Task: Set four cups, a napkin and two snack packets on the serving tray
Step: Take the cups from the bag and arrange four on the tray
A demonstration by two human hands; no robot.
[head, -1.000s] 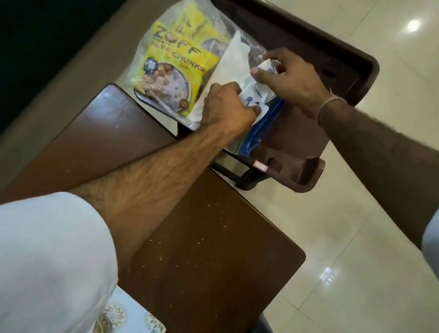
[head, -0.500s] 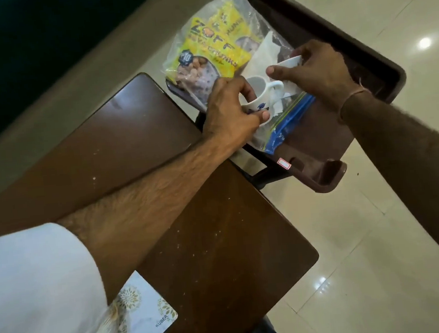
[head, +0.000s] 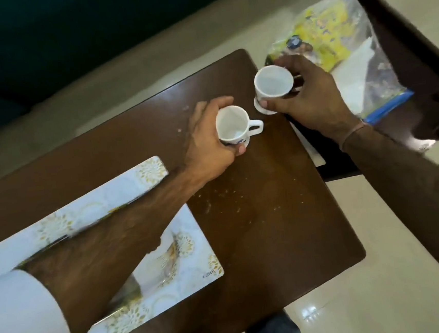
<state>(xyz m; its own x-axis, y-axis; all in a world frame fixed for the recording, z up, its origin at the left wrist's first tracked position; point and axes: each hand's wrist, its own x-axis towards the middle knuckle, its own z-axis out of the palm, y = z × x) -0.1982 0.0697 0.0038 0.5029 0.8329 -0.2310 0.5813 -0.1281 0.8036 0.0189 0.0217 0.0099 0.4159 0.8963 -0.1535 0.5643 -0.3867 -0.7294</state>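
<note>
Both hands have come away from the clear zip bag [head: 364, 71] since half a second ago, each now carrying a cup over the counter [head: 256, 203]; fingers [head: 241, 149] of the left hand [head: 205, 143] wrap a white cup [head: 232, 127], handle pointing right; fingers [head: 267, 104] of the right hand [head: 310, 95] curl round a second white cup [head: 273, 82], with another white rim showing beneath it; the yellow snack packets [head: 318, 38] and a white napkin [head: 351, 73] lie inside the bag on the dark chair [head: 416, 48]; the floral serving tray [head: 144, 181] sits on the counter under the left forearm, holding no cups.
</note>
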